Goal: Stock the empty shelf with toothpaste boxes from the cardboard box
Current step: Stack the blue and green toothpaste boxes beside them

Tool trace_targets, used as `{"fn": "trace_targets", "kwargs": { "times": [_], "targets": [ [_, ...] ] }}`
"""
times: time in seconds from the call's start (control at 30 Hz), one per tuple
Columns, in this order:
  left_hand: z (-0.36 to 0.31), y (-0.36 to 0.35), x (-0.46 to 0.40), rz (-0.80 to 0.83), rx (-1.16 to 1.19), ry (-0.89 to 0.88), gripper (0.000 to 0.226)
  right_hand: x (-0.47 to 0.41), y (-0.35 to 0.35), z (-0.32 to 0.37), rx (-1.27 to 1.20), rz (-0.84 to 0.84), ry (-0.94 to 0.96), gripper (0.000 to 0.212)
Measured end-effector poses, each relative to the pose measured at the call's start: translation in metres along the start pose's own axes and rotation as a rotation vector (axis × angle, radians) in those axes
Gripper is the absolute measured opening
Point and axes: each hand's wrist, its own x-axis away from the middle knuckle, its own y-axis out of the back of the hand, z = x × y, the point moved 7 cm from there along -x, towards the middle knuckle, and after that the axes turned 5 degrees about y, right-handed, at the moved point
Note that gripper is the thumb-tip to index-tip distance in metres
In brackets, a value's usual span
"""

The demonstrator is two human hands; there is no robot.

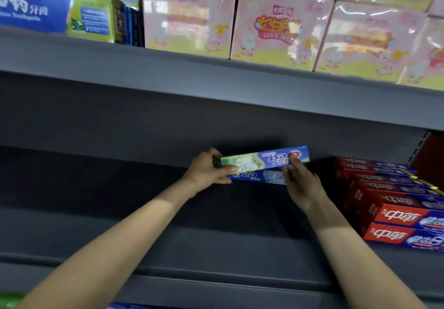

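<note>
A: Two hands are up at the gray shelf [96, 188]. Do you see them?

B: Yes. It is the head view, looking up at the shelves.

A: What does the left hand [209, 171] do?

B: It holds the left ends of two toothpaste boxes. Its thumb lies on the front and its fingers curl round the back.

A: And the right hand [301, 181]?

B: It pinches the right part of the boxes. One finger [295, 162] lies up on the front of the top box.

A: Which boxes are they?

B: The top one is a green box [254, 160], with blue at its right end. It looks upside down. Just under it, touching it, is a blue box [262, 177] that says Crest.

A: Where are they?

B: Deep in the shelf, near the back wall, lying long ways. I cannot tell if the blue box sits on the shelf floor.

A: What is next to them?

B: Red boxes [389, 215] in a row on the right, on the same shelf. They are apart from the hands.

A: And higher up?

B: Pink packs [276, 27] sit on the top shelf. Left of them are blue packs [31, 8] and a yellow-green pack [89, 19].
</note>
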Motion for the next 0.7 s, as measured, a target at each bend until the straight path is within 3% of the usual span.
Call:
{"fn": "trace_targets", "kwargs": {
  "times": [0.13, 0.23, 0.3, 0.37, 0.53, 0.7],
  "targets": [
    [-0.002, -0.025, -0.002, 0.021, -0.221, -0.005, 0.041, 0.006, -0.034, -0.011, 0.039, 0.123, -0.105, 0.015],
    [0.002, -0.022, -0.009, 0.015, -0.4, -0.029, 0.037, 0.002, -0.043, 0.014, 0.213, 0.139, 0.03, 0.014],
    [0.004, -0.012, -0.014, -0.032, -0.459, -0.03, 0.031, -0.009, -0.042, 0.037, 0.52, 0.099, 0.206, 0.031],
    [0.004, -0.005, -0.02, -0.095, -0.506, -0.028, 0.032, -0.017, -0.051, 0.054, 0.866, 0.169, 0.373, 0.047],
    [0.012, -0.008, -0.04, -0.12, -0.419, 0.066, 0.037, -0.018, -0.085, 0.025, 1.679, 0.648, 0.475, 0.061],
    [0.017, -0.01, -0.047, -0.11, -0.325, 0.131, 0.051, -0.026, -0.094, -0.002, 2.009, 0.655, 0.592, 0.058]
  ]
}}
